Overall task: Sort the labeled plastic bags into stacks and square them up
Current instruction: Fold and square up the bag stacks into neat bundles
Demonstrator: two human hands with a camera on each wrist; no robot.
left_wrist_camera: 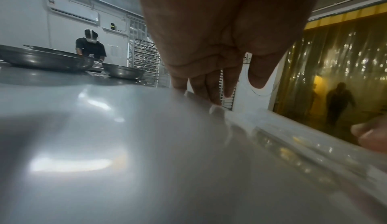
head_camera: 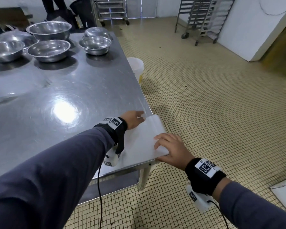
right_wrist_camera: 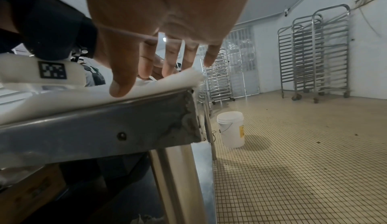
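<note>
A flat stack of whitish plastic bags point(head_camera: 142, 138) lies on the near right corner of the steel table point(head_camera: 64, 90), its right edge along the table's rim. My left hand point(head_camera: 136, 118) reaches across it, and the straight fingers point(left_wrist_camera: 211, 93) touch the stack's far edge point(left_wrist_camera: 240, 121). My right hand point(head_camera: 165, 146) rests on the near right corner of the stack with fingers spread on top. Its thumb point(right_wrist_camera: 121, 85) presses the stack's near edge point(right_wrist_camera: 79, 98) above the table rim point(right_wrist_camera: 104, 128). Neither hand grips anything. No labels are readable. A second loose pile of clear plastic point(head_camera: 13, 86) lies at the far left.
Several steel bowls point(head_camera: 49, 50) stand at the back of the table. A white bucket point(head_camera: 137, 66) sits on the tiled floor beside the table's right edge. Wheeled tray racks point(head_camera: 203, 19) line the far wall. A person point(left_wrist_camera: 91, 45) works beyond the bowls.
</note>
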